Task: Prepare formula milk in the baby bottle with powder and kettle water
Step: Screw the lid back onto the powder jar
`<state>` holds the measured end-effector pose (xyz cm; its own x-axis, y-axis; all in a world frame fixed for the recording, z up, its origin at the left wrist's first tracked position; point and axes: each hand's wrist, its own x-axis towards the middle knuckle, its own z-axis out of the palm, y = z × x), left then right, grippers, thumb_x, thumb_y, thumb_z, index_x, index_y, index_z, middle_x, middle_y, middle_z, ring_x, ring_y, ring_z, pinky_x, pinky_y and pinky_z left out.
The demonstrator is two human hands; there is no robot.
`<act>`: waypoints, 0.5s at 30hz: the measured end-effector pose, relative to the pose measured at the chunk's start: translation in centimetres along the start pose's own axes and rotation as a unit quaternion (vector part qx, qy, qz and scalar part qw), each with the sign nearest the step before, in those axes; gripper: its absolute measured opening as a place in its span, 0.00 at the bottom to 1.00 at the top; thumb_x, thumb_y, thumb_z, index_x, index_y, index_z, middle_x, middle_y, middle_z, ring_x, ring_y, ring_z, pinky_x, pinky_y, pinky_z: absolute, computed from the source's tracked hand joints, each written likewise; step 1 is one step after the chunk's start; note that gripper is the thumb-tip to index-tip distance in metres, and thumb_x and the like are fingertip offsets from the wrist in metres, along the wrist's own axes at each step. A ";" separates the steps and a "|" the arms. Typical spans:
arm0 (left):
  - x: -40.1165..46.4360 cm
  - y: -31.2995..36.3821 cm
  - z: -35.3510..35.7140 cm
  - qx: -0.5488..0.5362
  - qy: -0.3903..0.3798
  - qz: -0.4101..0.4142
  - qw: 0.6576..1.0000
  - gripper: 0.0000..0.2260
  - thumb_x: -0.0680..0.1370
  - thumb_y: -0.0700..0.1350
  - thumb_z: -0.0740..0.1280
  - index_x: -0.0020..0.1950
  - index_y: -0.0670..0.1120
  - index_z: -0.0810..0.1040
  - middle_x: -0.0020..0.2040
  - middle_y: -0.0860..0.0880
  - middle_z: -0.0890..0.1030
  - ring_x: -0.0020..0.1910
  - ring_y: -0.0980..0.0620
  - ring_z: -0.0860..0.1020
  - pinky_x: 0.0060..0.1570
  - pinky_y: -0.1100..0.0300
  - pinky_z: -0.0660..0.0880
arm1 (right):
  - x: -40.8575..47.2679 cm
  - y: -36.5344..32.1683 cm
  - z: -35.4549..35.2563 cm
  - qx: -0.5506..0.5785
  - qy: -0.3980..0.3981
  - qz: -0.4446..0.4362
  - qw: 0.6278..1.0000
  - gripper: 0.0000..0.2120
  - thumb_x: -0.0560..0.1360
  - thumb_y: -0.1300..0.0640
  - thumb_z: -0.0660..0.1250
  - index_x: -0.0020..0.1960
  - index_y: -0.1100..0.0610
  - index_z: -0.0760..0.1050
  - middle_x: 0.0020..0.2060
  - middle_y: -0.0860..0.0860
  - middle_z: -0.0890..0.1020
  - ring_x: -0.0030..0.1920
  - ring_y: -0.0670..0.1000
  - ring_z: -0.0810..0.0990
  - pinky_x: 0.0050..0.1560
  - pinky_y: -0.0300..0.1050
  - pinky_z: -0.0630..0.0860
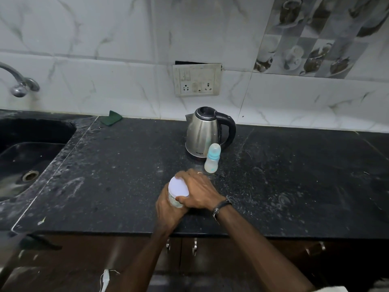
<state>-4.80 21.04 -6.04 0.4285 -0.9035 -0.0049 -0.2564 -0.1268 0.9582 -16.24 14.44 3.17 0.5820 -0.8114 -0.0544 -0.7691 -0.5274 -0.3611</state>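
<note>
Fingers of the right hand [196, 191] curl over the white lid [178, 187] of a jar [175, 200], thumb pressed at the lid's near rim, so the hand grips the lid from above and from the right. Below it the left hand [168, 211] wraps around the jar's clear body, fingers closed on it; most of the jar is hidden by the two hands, and its contents cannot be made out. A dark band sits on the right wrist. The jar stands on the black counter [294, 186], close to the front edge, about midway along it.

Just behind the hands, a capped bottle [212, 158] with a pale blue collar stands upright. Right behind it, nearer the back edge, is a steel kettle [205, 133] with a black handle turned to the right and its lid down. A green cloth [111, 120] lies at the back edge toward the left. At the left end is the sink [31, 148], with a tap [20, 82] above it. A socket plate [197, 80] is on the tiled wall over the kettle.
</note>
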 end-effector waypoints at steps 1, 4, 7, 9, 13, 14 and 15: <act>0.0 -0.1 0.0 0.004 -0.004 -0.009 1.000 0.47 0.54 0.59 0.78 0.71 0.46 0.72 0.64 0.48 0.79 0.63 0.49 0.78 0.63 0.55 0.75 | 0.2 -0.2 -0.3 -0.024 -0.016 -0.007 1.000 0.34 0.68 0.44 0.72 0.71 0.47 0.65 0.59 0.55 0.74 0.58 0.61 0.76 0.59 0.52 0.71; 0.1 0.1 -0.1 0.013 -0.006 -0.004 1.000 0.45 0.55 0.58 0.80 0.70 0.47 0.72 0.62 0.48 0.80 0.62 0.49 0.78 0.62 0.46 0.76 | 1.0 -1.0 -1.3 -0.088 -0.063 -0.027 0.994 0.34 0.72 0.45 0.72 0.74 0.42 0.64 0.59 0.58 0.72 0.56 0.62 0.75 0.56 0.51 0.71; 0.1 0.5 0.1 0.027 -0.001 -0.002 1.000 0.38 0.60 0.47 0.84 0.67 0.45 0.75 0.61 0.46 0.80 0.60 0.47 0.79 0.62 0.46 0.75 | 1.5 -1.9 -1.9 -0.146 -0.085 -0.039 0.985 0.32 0.72 0.45 0.73 0.74 0.40 0.66 0.59 0.59 0.73 0.56 0.61 0.76 0.56 0.53 0.73; 0.2 0.5 0.2 0.036 -0.010 -0.012 0.999 0.39 0.60 0.47 0.85 0.68 0.47 0.73 0.63 0.46 0.79 0.62 0.46 0.78 0.63 0.44 0.74 | 2.0 -2.4 -1.9 -0.157 -0.084 -0.035 0.983 0.30 0.71 0.44 0.73 0.71 0.41 0.69 0.59 0.59 0.75 0.55 0.61 0.77 0.55 0.54 0.75; 0.3 0.0 -0.1 0.031 -0.009 -0.023 0.999 0.37 0.58 0.51 0.84 0.64 0.52 0.74 0.56 0.51 0.81 0.54 0.50 0.80 0.53 0.48 0.80 | 2.4 -3.2 -1.6 -0.187 -0.022 -0.021 0.982 0.24 0.71 0.39 0.71 0.60 0.53 0.77 0.53 0.57 0.82 0.55 0.60 0.79 0.46 0.50 0.73; 0.3 0.0 -0.1 0.031 -0.006 -0.023 0.999 0.37 0.58 0.51 0.84 0.64 0.49 0.75 0.54 0.51 0.81 0.53 0.50 0.81 0.51 0.50 0.80 | 2.3 -3.4 -1.4 -0.186 0.004 -0.005 0.983 0.23 0.72 0.39 0.69 0.57 0.55 0.78 0.52 0.57 0.83 0.54 0.60 0.80 0.45 0.49 0.72; 0.3 0.3 -0.1 0.030 -0.003 -0.026 0.999 0.36 0.58 0.52 0.83 0.63 0.47 0.75 0.52 0.50 0.81 0.52 0.49 0.81 0.49 0.52 0.80 | 2.2 -3.8 -1.1 -0.178 0.025 0.018 0.983 0.23 0.73 0.39 0.68 0.55 0.57 0.78 0.51 0.58 0.83 0.53 0.60 0.81 0.44 0.48 0.71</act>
<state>-4.70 20.80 -5.76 0.4371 -0.8977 -0.0564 -0.2862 -0.1982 0.9374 -12.36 14.38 5.44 0.5459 -0.8378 -0.0122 -0.8378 -0.5458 -0.0094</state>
